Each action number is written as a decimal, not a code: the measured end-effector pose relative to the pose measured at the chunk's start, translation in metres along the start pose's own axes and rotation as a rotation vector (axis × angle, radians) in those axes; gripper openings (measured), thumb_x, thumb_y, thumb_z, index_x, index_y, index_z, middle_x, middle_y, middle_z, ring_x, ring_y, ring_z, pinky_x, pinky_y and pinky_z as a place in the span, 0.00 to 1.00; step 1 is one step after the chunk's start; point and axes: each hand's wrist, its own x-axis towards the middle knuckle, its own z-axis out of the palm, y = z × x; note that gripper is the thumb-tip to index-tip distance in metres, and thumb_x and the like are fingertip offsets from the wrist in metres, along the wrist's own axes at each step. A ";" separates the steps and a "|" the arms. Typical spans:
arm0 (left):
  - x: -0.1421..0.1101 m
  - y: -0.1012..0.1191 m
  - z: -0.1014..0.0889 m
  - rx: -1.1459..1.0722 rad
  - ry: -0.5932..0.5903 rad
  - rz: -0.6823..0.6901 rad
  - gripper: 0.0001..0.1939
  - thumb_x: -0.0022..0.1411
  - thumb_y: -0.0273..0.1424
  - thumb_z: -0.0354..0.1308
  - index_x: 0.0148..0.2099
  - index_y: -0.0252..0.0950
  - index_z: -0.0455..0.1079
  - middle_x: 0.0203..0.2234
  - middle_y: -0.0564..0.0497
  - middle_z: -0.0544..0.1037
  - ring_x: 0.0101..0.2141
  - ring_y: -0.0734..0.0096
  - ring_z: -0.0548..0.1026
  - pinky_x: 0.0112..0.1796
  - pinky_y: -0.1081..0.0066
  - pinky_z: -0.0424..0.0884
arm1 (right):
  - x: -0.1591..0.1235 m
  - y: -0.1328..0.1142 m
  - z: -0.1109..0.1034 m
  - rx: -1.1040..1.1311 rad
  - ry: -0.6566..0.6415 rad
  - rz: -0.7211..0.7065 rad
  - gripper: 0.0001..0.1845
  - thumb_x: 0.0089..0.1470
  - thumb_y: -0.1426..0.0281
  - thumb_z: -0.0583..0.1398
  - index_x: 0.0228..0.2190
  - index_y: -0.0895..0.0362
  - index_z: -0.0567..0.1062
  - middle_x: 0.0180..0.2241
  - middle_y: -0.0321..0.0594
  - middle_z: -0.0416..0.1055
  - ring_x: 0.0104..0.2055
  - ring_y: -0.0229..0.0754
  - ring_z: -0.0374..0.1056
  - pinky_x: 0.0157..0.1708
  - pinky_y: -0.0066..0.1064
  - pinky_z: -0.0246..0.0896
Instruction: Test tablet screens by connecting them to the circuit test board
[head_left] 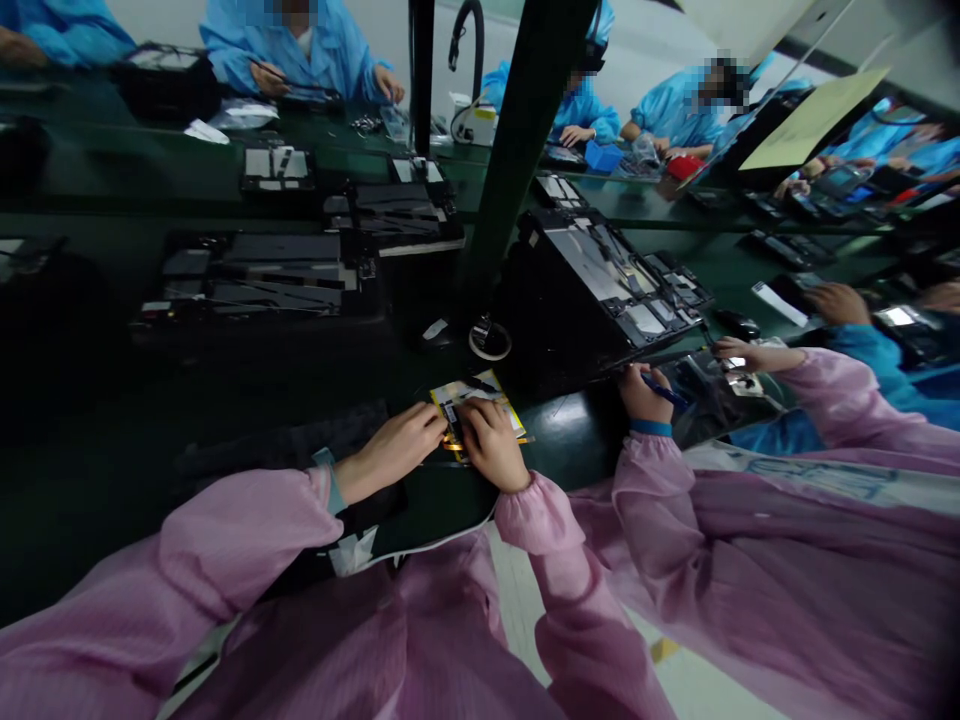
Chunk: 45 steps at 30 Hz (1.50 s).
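Note:
My left hand [394, 448] and my right hand [489, 442] meet over a small yellow and white flat part [480, 392] lying on the dark green bench [112, 440]. Both hands have their fingers curled and pressed onto the part's near edge, where a thin orange strip [452, 440] shows between them. What exactly the fingertips pinch is hidden. My sleeves are pink.
A co-worker in pink at my right holds a blue pen-like tool [664, 392] near a tilted open device [615, 275]. Black trays [262, 275] with open devices lie across the bench. A dark post [517, 150] rises in the middle. People in blue sit along the far side.

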 end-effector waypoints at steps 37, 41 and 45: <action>0.004 -0.001 0.014 -0.128 0.117 -0.099 0.09 0.67 0.25 0.47 0.40 0.33 0.69 0.36 0.45 0.74 0.40 0.65 0.71 0.44 0.67 0.68 | -0.005 0.013 -0.003 0.165 -0.055 -0.166 0.15 0.57 0.72 0.55 0.45 0.54 0.78 0.54 0.43 0.69 0.63 0.51 0.55 0.59 0.51 0.58; 0.004 -0.001 0.013 -0.136 0.126 -0.093 0.09 0.67 0.24 0.47 0.38 0.33 0.69 0.35 0.46 0.74 0.39 0.65 0.71 0.42 0.67 0.68 | -0.005 0.010 -0.005 0.101 -0.086 -0.203 0.15 0.58 0.72 0.56 0.44 0.54 0.77 0.55 0.44 0.68 0.64 0.52 0.54 0.60 0.51 0.57; 0.005 -0.001 0.013 -0.128 0.106 -0.096 0.08 0.66 0.23 0.49 0.38 0.33 0.69 0.36 0.46 0.74 0.39 0.65 0.72 0.42 0.67 0.68 | -0.003 -0.001 -0.004 -0.033 -0.113 -0.212 0.12 0.58 0.72 0.57 0.43 0.56 0.77 0.54 0.48 0.67 0.64 0.54 0.54 0.59 0.50 0.58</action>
